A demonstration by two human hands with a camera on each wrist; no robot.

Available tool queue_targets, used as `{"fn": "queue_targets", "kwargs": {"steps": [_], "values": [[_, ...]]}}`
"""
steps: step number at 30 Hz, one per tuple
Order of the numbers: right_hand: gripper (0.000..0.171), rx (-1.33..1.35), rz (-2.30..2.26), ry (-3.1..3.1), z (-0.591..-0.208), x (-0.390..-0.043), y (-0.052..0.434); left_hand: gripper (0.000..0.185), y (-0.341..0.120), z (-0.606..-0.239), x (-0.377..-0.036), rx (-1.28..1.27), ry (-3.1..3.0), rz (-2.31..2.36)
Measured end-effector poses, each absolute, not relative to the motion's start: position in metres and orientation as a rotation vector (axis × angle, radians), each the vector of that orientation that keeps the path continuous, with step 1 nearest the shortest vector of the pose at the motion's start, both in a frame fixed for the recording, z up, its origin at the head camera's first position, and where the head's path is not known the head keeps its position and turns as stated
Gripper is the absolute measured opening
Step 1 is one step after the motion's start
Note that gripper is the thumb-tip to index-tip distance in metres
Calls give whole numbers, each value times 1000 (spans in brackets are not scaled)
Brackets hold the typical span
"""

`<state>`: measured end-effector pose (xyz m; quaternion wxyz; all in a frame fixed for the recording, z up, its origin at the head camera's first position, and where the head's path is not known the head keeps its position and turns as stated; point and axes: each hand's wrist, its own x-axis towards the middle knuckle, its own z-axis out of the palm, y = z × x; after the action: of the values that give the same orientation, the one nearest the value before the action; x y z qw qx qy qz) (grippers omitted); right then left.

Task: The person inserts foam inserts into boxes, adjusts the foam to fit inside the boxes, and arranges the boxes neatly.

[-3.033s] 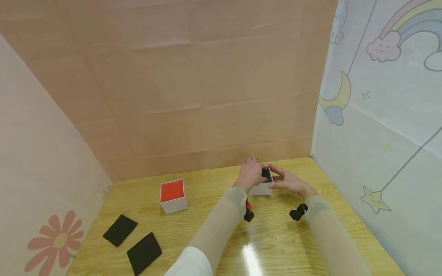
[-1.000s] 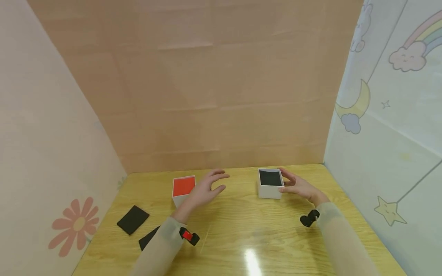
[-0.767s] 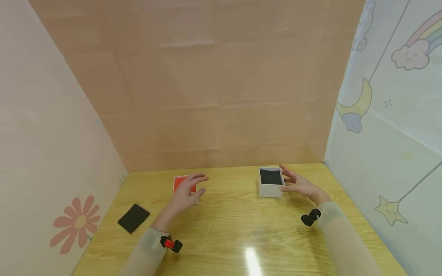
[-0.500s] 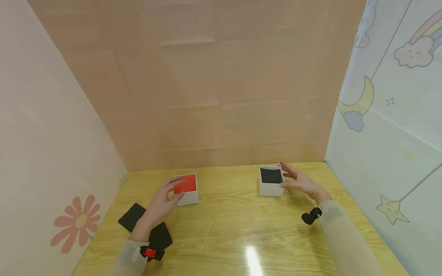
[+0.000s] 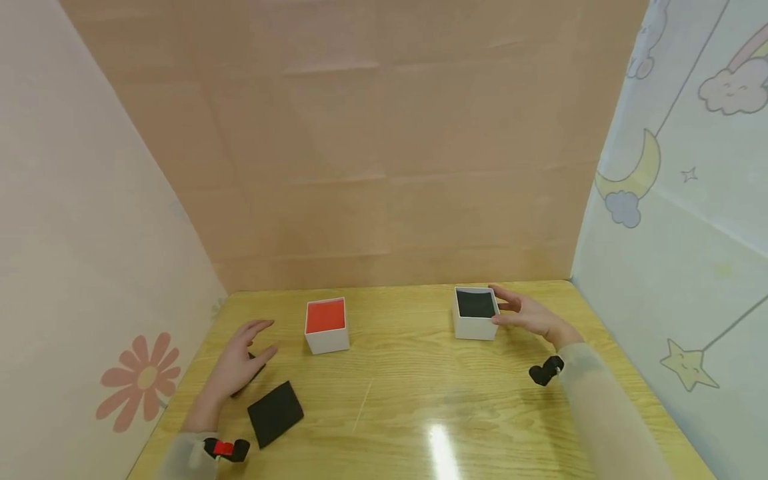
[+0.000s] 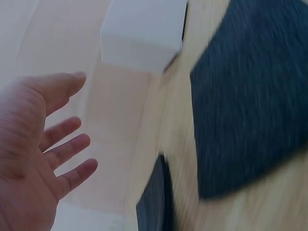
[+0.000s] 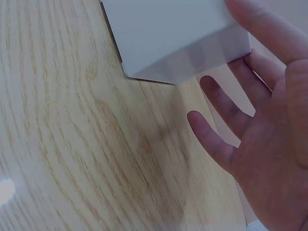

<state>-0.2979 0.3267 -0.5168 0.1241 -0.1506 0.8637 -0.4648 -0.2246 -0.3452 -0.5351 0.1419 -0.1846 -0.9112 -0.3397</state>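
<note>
My left hand [image 5: 234, 363] hangs over the far one of two black square cloths [image 5: 257, 371], with fingers spread and nothing held; the hand partly hides that cloth in the head view. The nearer black cloth [image 5: 276, 413] lies flat to its right and fills much of the left wrist view [image 6: 255, 106]. At the right, my right hand [image 5: 531, 317] stays beside an open white box [image 5: 475, 328] that has a dark piece inside. Its thumb and index fingertips are right at the box's right corners, while the other fingers stand apart from it [image 7: 269, 139].
Left of centre stands another open white box [image 5: 328, 341] with a red piece inside. A tan backdrop rises behind the wooden table [image 5: 390, 413]. A white wall with a printed flower [image 5: 144, 380] borders the left, and another printed wall is on the right.
My left hand has left the right-hand box and swung left past the red-filled box to the far black cloth. My right hand has stayed beside its box. The view has shifted slightly.
</note>
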Motion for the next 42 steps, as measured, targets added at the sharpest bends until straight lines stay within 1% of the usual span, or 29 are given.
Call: {"fn": "queue_targets", "kwargs": {"steps": [3, 6, 10, 16, 19, 33, 42], "values": [[97, -440, -1348, 2513, -516, -299, 328, 64, -359, -538, -221, -582, -2636, -950], [102, -472, -1354, 2510, -516, -300, 328, 71, -372, -540, -216, -645, -2666, -920], [105, -521, -1375, 2498, -518, -301, 328, 77, -389, -536, -209, -688, -2751, -913], [97, -487, -1376, 2506, -520, -300, 328, 86, -402, -532, -202, -550, -2898, -914], [98, -477, -1376, 2499, -519, -299, 329, 92, -405, -534, -201, -473, -2942, -833], [96, -463, -1412, 2464, -524, -295, 331, 106, -405, -542, -200, -247, -3044, -658], [97, -458, -1404, 2477, -525, -296, 331, 111, -412, -551, -202, -167, -3125, -588]]}}
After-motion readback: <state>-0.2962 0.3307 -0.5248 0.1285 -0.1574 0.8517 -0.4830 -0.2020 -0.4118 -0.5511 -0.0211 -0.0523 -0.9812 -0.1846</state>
